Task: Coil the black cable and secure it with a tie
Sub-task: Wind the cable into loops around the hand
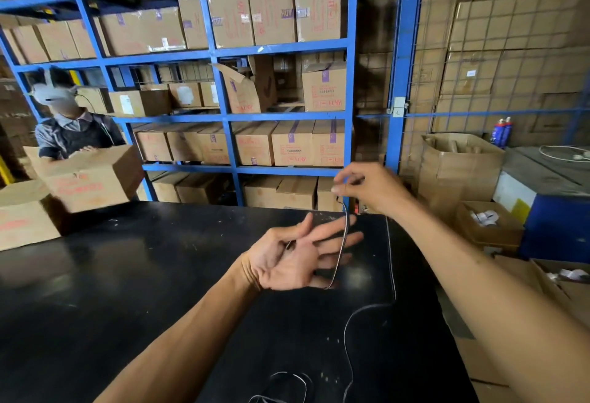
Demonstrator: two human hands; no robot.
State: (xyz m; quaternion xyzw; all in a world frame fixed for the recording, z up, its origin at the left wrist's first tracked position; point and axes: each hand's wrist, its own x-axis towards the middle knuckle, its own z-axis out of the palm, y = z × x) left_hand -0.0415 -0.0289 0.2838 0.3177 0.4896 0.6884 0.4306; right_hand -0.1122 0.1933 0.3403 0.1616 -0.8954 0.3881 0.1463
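A thin black cable [342,244] runs from my right hand [367,187] down across the spread fingers of my left hand [297,255], palm up above the black table [127,291]. The cable's end lies pressed against my left palm under the thumb. My right hand pinches the cable between thumb and forefinger, raised over the table's far edge. Another stretch of the cable drops along the table's right side, curves over the tabletop and ends in loose loops at the bottom edge of the view. I see no tie.
Blue steel shelving [223,109] packed with cardboard boxes stands behind the table. At the far left a person [73,134] handles a cardboard box [89,179]. Open cartons [459,166] and a blue cabinet [555,211] stand to the right.
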